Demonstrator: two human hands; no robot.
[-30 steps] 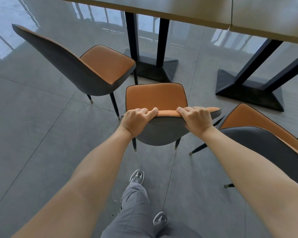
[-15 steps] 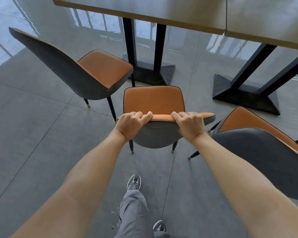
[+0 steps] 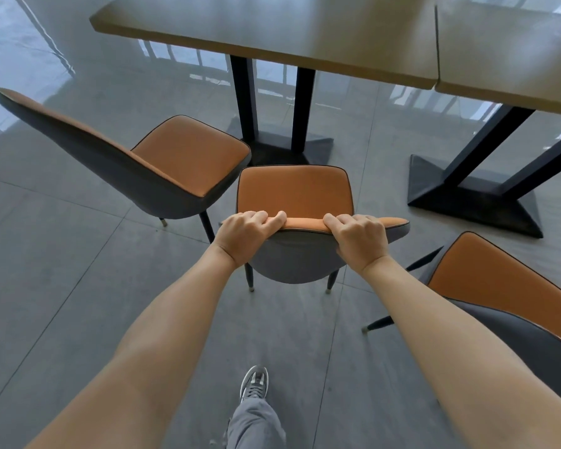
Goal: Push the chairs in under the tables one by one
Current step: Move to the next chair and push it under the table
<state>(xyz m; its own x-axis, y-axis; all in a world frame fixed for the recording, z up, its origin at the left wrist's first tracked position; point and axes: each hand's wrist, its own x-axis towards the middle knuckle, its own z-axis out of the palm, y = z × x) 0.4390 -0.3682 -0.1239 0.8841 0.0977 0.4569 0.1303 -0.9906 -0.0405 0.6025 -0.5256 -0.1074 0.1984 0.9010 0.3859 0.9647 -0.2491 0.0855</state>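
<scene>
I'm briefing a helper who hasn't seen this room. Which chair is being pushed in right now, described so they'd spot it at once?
Start at the left table and its black pedestal base. Just short of that base stands the middle chair of three, its seat not yet under the tabletop. Unlike the left chair and right chair, its backrest is in the grip of the left hand and right hand.

Floor: grey tiled floor (image 3: 78, 286)
On it: three orange-seated grey-backed chairs (image 3: 293, 192), black table bases (image 3: 473, 202), grey sneaker (image 3: 255, 382)
</scene>
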